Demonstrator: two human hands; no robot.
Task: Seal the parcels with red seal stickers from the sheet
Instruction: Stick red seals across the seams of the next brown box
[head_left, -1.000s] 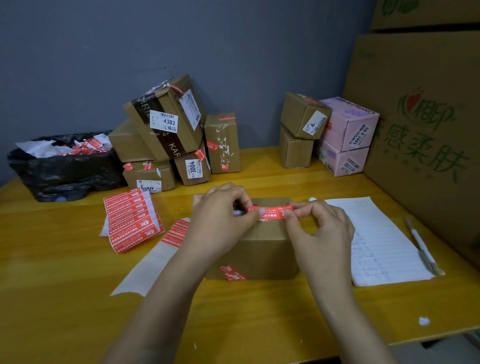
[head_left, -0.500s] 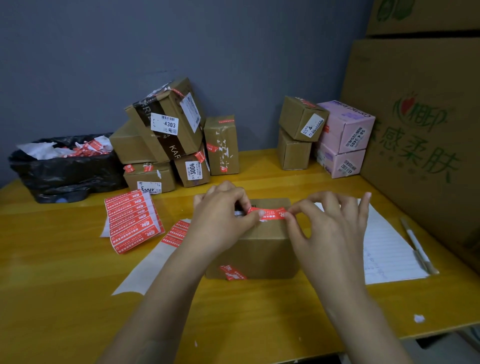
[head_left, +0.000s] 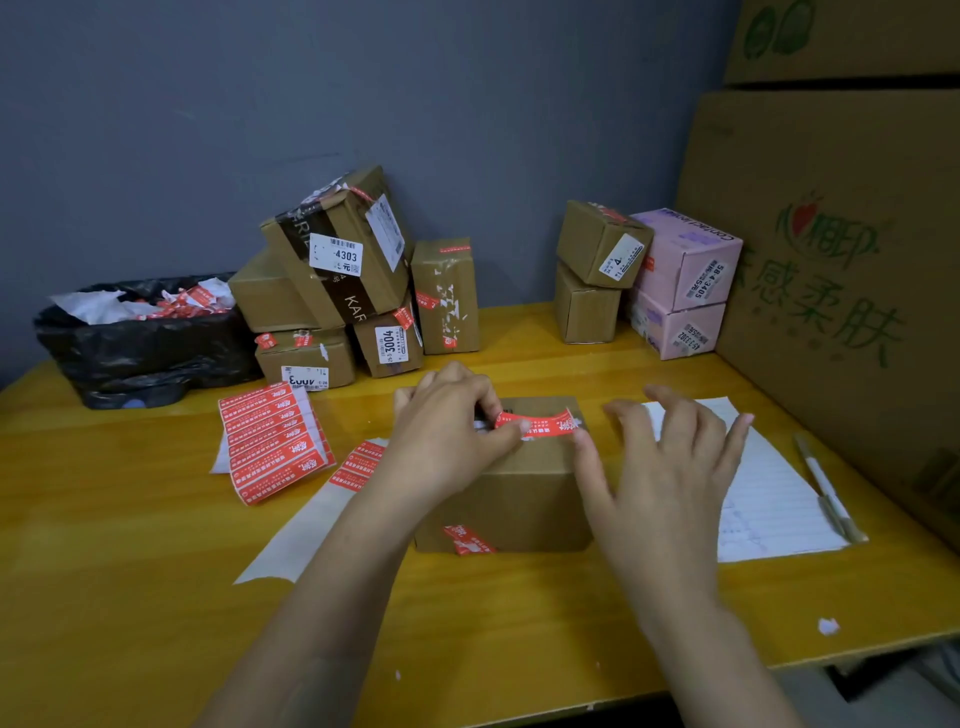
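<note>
Left hand: pinching the left end of the red seal sticker between thumb and fingertips, holding it down on top of the parcel.
Right hand: lying open with fingers spread, gripping nothing. Its thumb is reaching to just beside the sticker's right end, though I cannot tell whether it is touching.
Sticker: stretching between the two hands along the parcel's top near edge, with its right end curling up off the cardboard.
Parcel: sitting under both hands on the table, showing a second red sticker on its lower front edge below the left wrist.
Sticker sheet: lying well to the left of the left hand, with a white backing strip running beside the left forearm.
Right of the right hand: lined paper and a pen are lying there.
Step, as I judge it: smoothing the seal down over the flap.
Risk, loose end: the lifted right tip is likely staying unstuck if the thumb is missing it, leaving the seal peeling.
Risk, crease: pressing from the right while the left is pinching could be trapping a wrinkle mid-strip.
Risk, sticking to skin: the raised tip could be catching the thumb and lifting away with it.
Risk, skew: the light parcel could be sliding under a sideways push.
</note>
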